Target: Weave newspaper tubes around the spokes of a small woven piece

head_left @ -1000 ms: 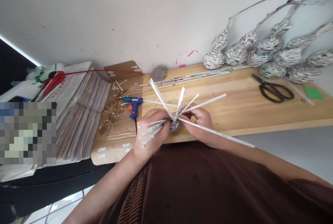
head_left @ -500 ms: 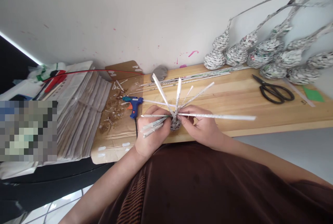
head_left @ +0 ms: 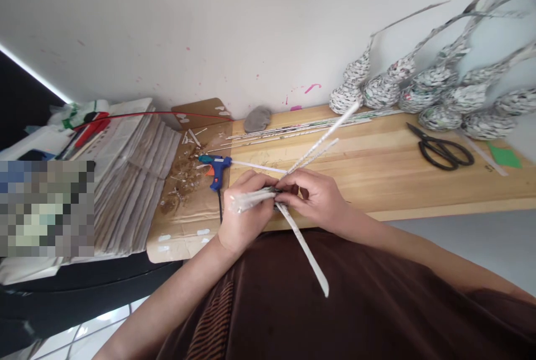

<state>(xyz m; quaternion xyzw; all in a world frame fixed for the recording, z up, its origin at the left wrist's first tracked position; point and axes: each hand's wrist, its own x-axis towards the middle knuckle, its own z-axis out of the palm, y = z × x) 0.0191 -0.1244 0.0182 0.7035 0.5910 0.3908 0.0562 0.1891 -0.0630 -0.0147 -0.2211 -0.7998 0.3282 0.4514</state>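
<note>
Near the bench's front edge, my left hand (head_left: 250,212) is closed around a small woven piece made of rolled newspaper strips, mostly hidden by my fingers. Several of its paper strips (head_left: 253,199) lie bunched across the back of that hand. My right hand (head_left: 313,197) pinches at the centre of the weave, thumb and forefinger together on a paper strip. One long white strip (head_left: 305,248) slants down over the brown clothing. Another paper strip (head_left: 324,138) points up and to the right, beyond my right hand.
Left of the hands lies a blue glue gun (head_left: 216,170) on scrap-strewn cardboard (head_left: 184,231). A tall newspaper stack (head_left: 142,181) stands farther left. Loose paper rolls (head_left: 301,127) and a grey stone (head_left: 257,119) lie behind. Black scissors (head_left: 441,148) and woven paper gourds (head_left: 382,91) are at right.
The long strip that pointed right now slants down toward my lap. The upright strips have swung over or bunched on my left hand. My right hand has shifted slightly left, into the weave's centre.
</note>
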